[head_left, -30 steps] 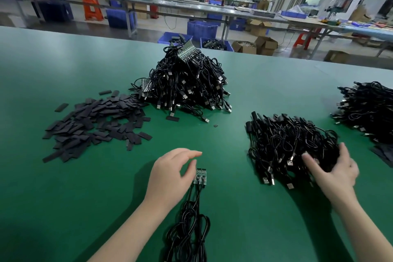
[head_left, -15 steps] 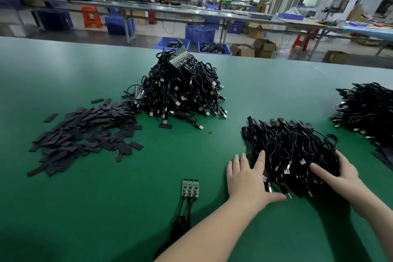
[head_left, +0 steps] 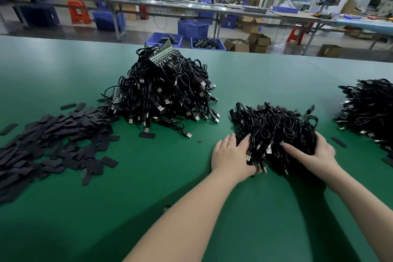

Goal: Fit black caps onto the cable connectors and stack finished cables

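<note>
Stacking step: left hand (head_left: 230, 156) and right hand (head_left: 314, 154), fingers spread, cup the finished cable pile (head_left: 274, 132) at three o'clock; next, squeeze it tidy.

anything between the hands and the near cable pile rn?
Nothing visible. The left hand and right hand already rest against the near pile of black coiled cables, one on each side, with bare green table around them.

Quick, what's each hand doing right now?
Left hand: open, fingers straight, pressing the near left side of the finished cable pile.
Right hand: open, fingers spread on the pile's near right side.
</note>
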Tool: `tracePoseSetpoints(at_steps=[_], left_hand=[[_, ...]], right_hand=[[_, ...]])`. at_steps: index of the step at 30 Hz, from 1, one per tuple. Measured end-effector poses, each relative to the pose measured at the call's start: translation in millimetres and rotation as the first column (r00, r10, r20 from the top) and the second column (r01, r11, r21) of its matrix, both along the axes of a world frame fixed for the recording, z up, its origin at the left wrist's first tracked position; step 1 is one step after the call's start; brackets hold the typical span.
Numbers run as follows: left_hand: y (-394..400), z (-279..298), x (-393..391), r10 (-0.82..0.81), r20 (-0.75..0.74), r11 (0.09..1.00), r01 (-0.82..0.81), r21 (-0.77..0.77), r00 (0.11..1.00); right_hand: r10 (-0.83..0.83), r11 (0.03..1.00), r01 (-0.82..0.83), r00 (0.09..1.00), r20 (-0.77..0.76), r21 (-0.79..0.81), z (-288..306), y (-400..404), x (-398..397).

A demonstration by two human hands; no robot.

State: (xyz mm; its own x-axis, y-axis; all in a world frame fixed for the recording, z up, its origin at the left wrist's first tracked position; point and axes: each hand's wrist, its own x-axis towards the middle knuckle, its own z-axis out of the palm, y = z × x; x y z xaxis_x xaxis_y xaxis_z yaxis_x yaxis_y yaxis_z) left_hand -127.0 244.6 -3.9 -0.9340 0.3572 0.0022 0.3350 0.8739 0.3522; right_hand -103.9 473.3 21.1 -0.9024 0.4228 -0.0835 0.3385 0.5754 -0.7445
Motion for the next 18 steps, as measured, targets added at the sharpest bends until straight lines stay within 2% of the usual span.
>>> tracePoseSetpoints(at_steps=[11,14,18], left_hand=[[17,19,-108,0.058,0.001,0.970,-0.056,-0.238,0.998],[22,22,-113,0.114,0.024,0.969,-0.106,-0.225,0.993],[20,23,-98,0.200,0.032,0.976,-0.196,-0.090,0.979]], right_hand=[[-0.066,0.998,0.066,0.997,0.040,0.009,6,3,-112],[-0.092,0.996,0.092,0.995,0.026,-0.010,5,0,-126],[-0.146,0.989,0.145,0.989,-0.039,-0.017,-1,-8,-119]])
